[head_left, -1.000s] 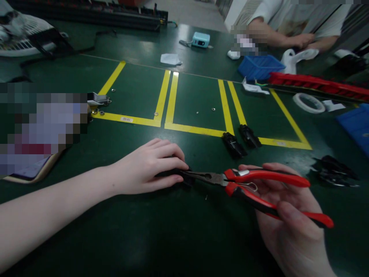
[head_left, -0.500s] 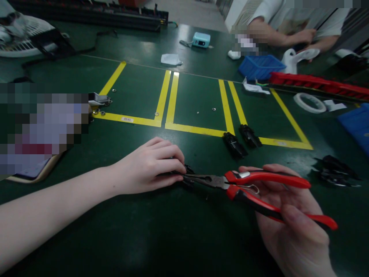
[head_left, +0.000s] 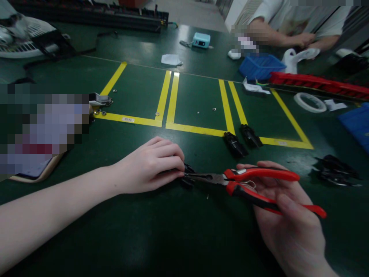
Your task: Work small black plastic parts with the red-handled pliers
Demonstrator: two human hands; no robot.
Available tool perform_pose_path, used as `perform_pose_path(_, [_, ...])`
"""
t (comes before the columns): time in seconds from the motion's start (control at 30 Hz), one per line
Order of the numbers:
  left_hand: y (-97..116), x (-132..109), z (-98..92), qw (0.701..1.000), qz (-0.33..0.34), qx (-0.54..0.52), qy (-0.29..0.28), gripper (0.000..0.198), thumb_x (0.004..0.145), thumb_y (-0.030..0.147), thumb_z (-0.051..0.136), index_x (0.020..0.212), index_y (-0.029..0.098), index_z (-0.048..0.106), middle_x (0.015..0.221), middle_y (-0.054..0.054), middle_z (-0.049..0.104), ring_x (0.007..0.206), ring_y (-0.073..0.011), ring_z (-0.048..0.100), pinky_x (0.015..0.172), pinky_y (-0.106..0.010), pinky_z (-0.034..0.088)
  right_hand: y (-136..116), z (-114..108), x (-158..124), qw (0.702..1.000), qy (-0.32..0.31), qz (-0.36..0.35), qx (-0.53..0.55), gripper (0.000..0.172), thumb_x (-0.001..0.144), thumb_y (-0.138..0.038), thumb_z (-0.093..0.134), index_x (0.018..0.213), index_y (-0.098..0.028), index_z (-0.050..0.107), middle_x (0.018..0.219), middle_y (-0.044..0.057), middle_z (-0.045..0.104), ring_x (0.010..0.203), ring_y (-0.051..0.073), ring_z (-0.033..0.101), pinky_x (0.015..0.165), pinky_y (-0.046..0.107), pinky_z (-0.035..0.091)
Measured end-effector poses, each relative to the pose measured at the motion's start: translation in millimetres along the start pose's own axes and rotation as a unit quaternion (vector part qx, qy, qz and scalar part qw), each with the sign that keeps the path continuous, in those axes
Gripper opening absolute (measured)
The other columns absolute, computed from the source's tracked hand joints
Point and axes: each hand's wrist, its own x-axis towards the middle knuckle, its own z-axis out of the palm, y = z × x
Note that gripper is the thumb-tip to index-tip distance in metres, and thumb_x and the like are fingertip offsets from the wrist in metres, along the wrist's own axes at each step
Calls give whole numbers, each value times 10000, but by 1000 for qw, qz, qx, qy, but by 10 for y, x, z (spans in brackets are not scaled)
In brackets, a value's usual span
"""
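Observation:
My left hand (head_left: 157, 165) is closed over a small black plastic part (head_left: 188, 181) on the green table, covering most of it. Red-and-black long-nose pliers (head_left: 230, 179) lie in my right hand (head_left: 288, 215), with the fingers behind one handle and the thumb on the other. The tips of the pliers meet the black part right at my left fingertips; what they pinch is hidden. Two similar black plastic parts (head_left: 235, 144) rest beyond the pliers, by the yellow tape. More black pieces (head_left: 336, 171) lie in a heap to the right.
A phone (head_left: 43, 169), partly blurred out, is at the left, with small metal rings (head_left: 103, 113) nearby. Yellow tape (head_left: 196, 130) marks boxes on the table. Farther off are a tape roll (head_left: 309, 102), a blue bin (head_left: 261, 66), a light-blue device (head_left: 201, 40) and another person's arms (head_left: 285, 38).
My right hand and the pliers have shifted slightly left, and the handles have swung up a little. My left hand stays nearly still on the black part.

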Motion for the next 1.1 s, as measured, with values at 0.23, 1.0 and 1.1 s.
perform_pose_path(0.23, [12,2,-26,999,-15,-29,3,175,993,212,463,942,175,627,1015,-33,647,961,-172,580,896,-326,414,-26,5,12,999,47,17,-3,375,702,-413,751,1043,-267,702,1002,35,764,995,262,721,849,410,620])
perform_pose_path(1.0, [49,2,-23,998,25,-30,40,82,968,195,558,997,178,633,994,-36,667,940,-154,600,848,-308,444,-106,16,-33,726,-342,-351,-483,219,893,-137,546,1088,-200,624,1168,79,710,1116,217,671,1041,434,537])
perform_pose_path(1.1, [128,9,24,997,48,-37,57,73,963,199,578,994,175,640,978,-34,681,920,-145,613,840,-306,444,-74,11,-33,759,-304,-345,-461,279,897,-167,569,1172,-201,594,1096,65,728,1066,211,690,1029,413,539])
